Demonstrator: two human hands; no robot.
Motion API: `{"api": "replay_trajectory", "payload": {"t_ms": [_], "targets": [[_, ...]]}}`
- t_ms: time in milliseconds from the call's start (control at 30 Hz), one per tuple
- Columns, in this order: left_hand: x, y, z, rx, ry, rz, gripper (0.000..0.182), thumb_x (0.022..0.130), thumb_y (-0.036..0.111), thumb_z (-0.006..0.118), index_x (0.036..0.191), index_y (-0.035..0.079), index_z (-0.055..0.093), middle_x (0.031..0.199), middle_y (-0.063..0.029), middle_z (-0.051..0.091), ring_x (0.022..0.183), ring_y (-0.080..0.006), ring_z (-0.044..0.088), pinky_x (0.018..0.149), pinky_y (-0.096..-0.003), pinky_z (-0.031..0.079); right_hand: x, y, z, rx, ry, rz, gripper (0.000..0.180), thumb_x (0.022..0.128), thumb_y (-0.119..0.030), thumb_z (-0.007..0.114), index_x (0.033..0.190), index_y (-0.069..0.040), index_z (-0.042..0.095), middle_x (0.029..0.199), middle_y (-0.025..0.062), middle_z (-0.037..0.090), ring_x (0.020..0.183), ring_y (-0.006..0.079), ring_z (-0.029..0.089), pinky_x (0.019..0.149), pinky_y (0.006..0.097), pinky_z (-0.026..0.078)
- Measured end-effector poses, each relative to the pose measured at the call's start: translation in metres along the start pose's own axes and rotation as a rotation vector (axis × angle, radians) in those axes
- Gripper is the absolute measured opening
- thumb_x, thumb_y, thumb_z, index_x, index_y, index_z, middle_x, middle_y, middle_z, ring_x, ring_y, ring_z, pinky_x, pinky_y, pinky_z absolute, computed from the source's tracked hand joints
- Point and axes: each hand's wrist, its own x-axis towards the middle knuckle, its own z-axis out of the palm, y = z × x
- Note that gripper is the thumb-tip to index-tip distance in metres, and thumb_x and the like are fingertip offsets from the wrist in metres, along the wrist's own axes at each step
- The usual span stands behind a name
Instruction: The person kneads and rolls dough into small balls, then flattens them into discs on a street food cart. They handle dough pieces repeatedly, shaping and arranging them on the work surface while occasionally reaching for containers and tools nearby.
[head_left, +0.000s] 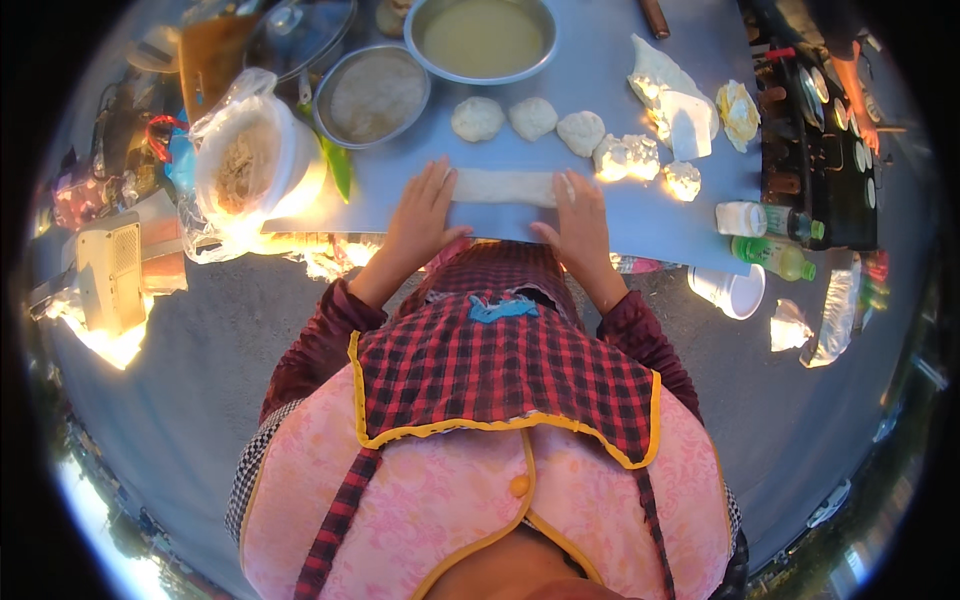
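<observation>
A long flattened strip of dough (504, 187) lies on the metal tabletop (502, 219) in front of me. My left hand (422, 206) rests on its left end and my right hand (581, 217) on its right end, fingers spread and pointing away from me. Just beyond the strip sits a row of dough balls (478, 119). A larger slab of dough (660, 71) lies to the right with a white scraper (691, 126) on it, and a small lump of dough (682, 181) is nearer the edge.
Behind stand a metal bowl of yellowish liquid (484, 37) and a smaller metal bowl (371, 95). A plastic-covered white tub (247, 161) is at left, beside a green leaf or pepper (337, 169). Bottles (776, 257) stand right; another person's arm (851, 90) shows beyond.
</observation>
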Motion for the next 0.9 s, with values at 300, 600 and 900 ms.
{"api": "replay_trajectory", "payload": {"t_ms": [300,600,900], "targets": [[-0.005,0.002,0.003,0.086,-0.152,-0.062,0.077,0.070,0.041,0.075,0.135,0.015,0.043,0.147,-0.0178,0.030,0.134,-0.0381,0.032,0.101,-0.0605,0.030,0.188,-0.033,-0.026,-0.007,0.177,-0.242,0.061,0.082,-0.045,0.065,0.119,0.003,0.055,0.114,0.0199,0.061,0.107,0.0361,0.056,0.097,0.0465,0.040],[0.081,-0.087,-0.068,-0.060,0.310,-0.286,0.018,0.084,0.020,0.062,0.091,0.004,0.066,0.090,-0.0150,0.065,0.087,-0.0353,0.061,0.074,-0.0438,0.048,0.218,-0.046,-0.017,0.117,0.000,-0.186,0.047,0.085,-0.047,0.061,0.102,-0.004,0.063,0.089,0.0169,0.066,0.083,0.0347,0.061,0.072,0.0439,0.048],[0.124,-0.126,-0.031,0.148,-0.141,-0.322,0.019,0.085,0.024,0.060,0.089,0.006,0.066,0.088,-0.0187,0.065,0.086,-0.0395,0.062,0.074,-0.0495,0.048,0.053,-0.038,-0.004,0.742,0.219,0.488,0.036,0.092,-0.031,0.055,0.105,0.002,0.064,0.108,0.0200,0.065,0.100,0.0300,0.062,0.087,0.0394,0.046]]}}
